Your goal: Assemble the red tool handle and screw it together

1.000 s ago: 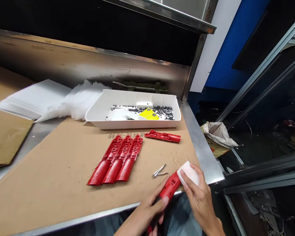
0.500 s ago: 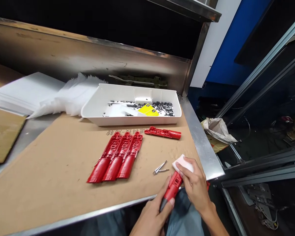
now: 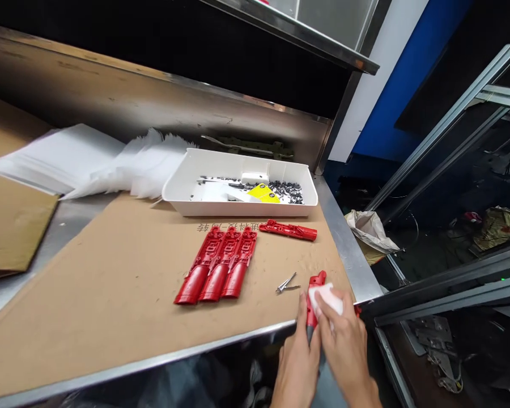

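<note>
My left hand [image 3: 297, 357] grips the lower end of a red plastic housing [image 3: 313, 294] that stands nearly upright at the bench's front right corner. Pressed against that housing's upper part is a white cloth pad [image 3: 326, 299], held in my right hand [image 3: 344, 345]. Both hands are closed and touch each other. Three matching red housings [image 3: 216, 273] lie side by side on the cardboard sheet [image 3: 110, 283]. A single red housing [image 3: 288, 229] lies crosswise in front of the white tray [image 3: 182, 195]. Metal tweezers [image 3: 285, 284] rest just left of my hands.
The tray holds small dark screws [image 3: 287, 191], a yellow label [image 3: 263, 193] and white pieces. White foam sheets [image 3: 89, 161] are stacked at the back left. A steel back wall and an overhead shelf [image 3: 301, 34] bound the bench. A crumpled bag [image 3: 368, 226] lies beyond the right edge.
The held housing has swung from tilted to nearly upright. My right hand slid the white pad along it. My left hand shifted right, closer under the right one.
</note>
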Demonstrator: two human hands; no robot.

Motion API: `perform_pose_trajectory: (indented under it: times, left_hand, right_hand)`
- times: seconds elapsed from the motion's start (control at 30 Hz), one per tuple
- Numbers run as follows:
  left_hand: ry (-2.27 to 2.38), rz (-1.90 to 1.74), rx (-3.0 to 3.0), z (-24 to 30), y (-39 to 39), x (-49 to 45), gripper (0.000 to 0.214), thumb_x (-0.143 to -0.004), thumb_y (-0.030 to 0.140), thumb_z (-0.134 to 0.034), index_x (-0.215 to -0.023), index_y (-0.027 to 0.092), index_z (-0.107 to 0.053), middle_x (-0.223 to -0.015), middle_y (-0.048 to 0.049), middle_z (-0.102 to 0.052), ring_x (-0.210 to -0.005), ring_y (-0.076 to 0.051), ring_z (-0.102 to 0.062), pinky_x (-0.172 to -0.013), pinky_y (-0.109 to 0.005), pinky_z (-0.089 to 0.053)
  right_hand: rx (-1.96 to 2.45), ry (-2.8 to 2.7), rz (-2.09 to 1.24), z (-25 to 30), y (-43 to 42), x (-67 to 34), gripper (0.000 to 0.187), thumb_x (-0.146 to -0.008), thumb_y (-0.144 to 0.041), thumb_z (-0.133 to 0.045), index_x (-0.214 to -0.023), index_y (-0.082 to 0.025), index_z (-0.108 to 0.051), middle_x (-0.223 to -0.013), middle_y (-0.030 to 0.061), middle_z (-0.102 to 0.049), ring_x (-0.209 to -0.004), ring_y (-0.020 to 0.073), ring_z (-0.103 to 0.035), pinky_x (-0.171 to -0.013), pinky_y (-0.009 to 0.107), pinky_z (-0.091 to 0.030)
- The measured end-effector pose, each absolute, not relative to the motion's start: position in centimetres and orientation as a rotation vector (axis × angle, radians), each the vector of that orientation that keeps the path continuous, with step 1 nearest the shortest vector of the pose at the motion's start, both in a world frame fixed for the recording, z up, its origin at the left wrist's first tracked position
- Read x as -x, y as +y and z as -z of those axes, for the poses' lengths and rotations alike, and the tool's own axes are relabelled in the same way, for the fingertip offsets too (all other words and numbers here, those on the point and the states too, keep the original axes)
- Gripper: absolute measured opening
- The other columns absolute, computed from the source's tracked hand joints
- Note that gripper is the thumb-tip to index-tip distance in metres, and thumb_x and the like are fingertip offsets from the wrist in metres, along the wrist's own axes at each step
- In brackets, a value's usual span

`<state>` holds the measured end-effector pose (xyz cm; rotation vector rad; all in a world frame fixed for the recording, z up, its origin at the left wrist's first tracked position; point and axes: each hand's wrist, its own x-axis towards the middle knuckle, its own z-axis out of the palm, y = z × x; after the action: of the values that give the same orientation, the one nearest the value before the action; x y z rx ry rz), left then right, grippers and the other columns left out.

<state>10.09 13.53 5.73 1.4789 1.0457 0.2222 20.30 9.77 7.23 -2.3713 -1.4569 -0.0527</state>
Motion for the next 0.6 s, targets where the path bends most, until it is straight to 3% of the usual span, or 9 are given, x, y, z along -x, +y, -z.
perform_pose_trajectory:
  times: [0.13, 0.27, 0.5, 0.6]
  left_hand:
    - [1.065, -0.173, -1.506, -6.0, 13.6, -10.2, 0.07, -0.096, 0.041, -0.029, -0.153, 0.014, 0.001, -0.114, -0.0181, -0.07, -0.098, -0.031, -0.068, -0.084, -0.035, -0.044]
    - [1.034, -0.139, -1.526, -5.9, 13.5, -10.4, 0.071, -0.097, 0.039, -0.028, -0.151, 0.011, 0.008, -0.115, -0.0213, -0.069, -0.1, -0.031, -0.067, -0.083, -0.035, -0.044]
    - [0.993, -0.163, -1.548, -6.7, 13.3, -10.5, 0.076, -0.095, 0.034, -0.034, -0.15, 0.007, 0.012, -0.114, -0.0236, -0.068, -0.104, -0.035, -0.064, -0.089, -0.039, -0.042]
    - [0.992, -0.166, -1.545, -6.9, 13.3, -10.5, 0.072, -0.097, 0.033, -0.028, -0.149, 0.005, 0.012, -0.109, -0.0261, -0.068, -0.101, -0.04, -0.064, -0.086, -0.046, -0.043]
  right_hand:
    - [2.558, -1.412, 0.034, -8.5, 11.0, -19.8, 0.037, -0.096, -0.024, -0.044, -0.127, -0.032, -0.063, -0.127, 0.0134, -0.056, -0.102, 0.0271, -0.067, -0.081, 0.037, -0.055]
    - [2.622, -1.493, -0.012, -9.3, 11.5, -18.9, 0.038, -0.096, -0.024, -0.043, -0.126, -0.038, -0.063, -0.126, 0.0099, -0.056, -0.093, 0.0231, -0.069, -0.076, 0.033, -0.054]
    - [2.725, -1.506, 0.068, -10.0, 12.1, -18.0, 0.037, -0.097, -0.027, -0.041, -0.127, -0.032, -0.062, -0.125, 0.0136, -0.055, -0.084, 0.0237, -0.07, -0.071, 0.035, -0.054]
    - [2.67, -1.494, 0.04, -9.9, 12.4, -18.8, 0.036, -0.097, -0.027, -0.041, -0.124, -0.03, -0.065, -0.12, 0.0138, -0.058, -0.082, 0.0232, -0.07, -0.071, 0.035, -0.055]
